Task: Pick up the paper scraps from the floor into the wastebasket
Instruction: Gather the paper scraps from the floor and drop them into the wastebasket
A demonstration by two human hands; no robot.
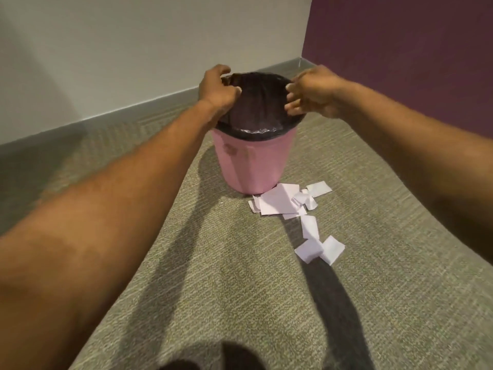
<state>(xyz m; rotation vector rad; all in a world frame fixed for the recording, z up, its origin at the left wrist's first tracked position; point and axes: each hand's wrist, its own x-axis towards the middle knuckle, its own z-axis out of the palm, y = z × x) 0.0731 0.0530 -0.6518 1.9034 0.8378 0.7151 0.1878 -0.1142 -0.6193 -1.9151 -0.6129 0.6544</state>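
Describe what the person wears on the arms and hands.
The left forearm and right forearm are bare as far as the frame shows, with no sleeves in view. The left hand and right hand have no gloves. No watch, bracelet or ring is visible, though blur softens the fingers.

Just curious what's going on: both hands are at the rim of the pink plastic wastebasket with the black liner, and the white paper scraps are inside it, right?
Not quite. The head view shows the white paper scraps lying on the grey carpet beside the pink plastic wastebasket, not inside it. The left hand and right hand are at its black-lined rim.
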